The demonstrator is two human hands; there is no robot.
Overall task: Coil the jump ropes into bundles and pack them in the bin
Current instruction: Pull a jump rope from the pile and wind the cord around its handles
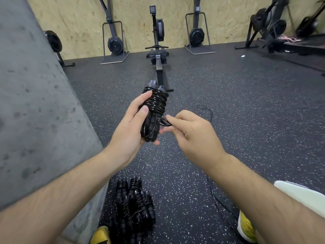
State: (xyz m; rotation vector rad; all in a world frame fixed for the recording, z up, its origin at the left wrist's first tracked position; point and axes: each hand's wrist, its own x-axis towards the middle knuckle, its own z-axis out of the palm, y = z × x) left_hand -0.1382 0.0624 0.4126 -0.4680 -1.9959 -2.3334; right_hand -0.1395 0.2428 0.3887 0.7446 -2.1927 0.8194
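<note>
My left hand (131,127) grips a black jump rope bundle (155,104): two handles side by side with glossy cord wound around their upper half. My right hand (191,132) pinches a small loop of the cord's loose end (164,122) just right of the handles' lower part. A pile of several coiled black jump ropes (135,206) lies on the floor between my feet. No bin is visible.
A grey concrete pillar (35,111) stands close on the left. A rowing machine (158,55) lies straight ahead, with other gym machines along the plywood wall. A thin black cord (217,199) trails over the speckled rubber floor on the right. My yellow shoes (246,228) are at the bottom.
</note>
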